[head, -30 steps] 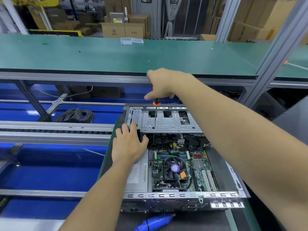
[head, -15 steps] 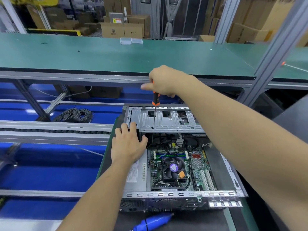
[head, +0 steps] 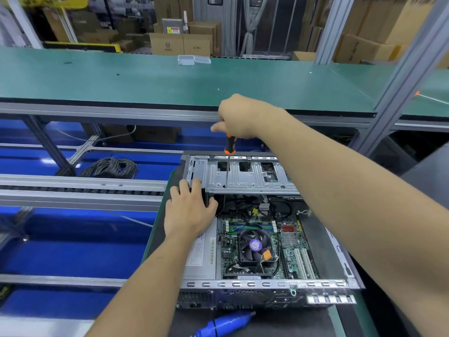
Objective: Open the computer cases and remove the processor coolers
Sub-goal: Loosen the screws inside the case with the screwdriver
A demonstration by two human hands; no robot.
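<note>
Right hand: fingers wrapped round screwdriver, tip down on drive cage.
Left hand: fingers spread flat, bracing case (likely steadying it).
Cooler: in place, just nearer than left fingers.

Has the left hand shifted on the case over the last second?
No. The left hand rests at the same corner of the drive cage, fingers on its left end as before.

1. Green bench across the back, small clear plastic box on it.
2. Cardboard boxes stacked behind.
3. Coiled grey cable on blue surface, left.
4. Blue tool at bottom edge.
</note>
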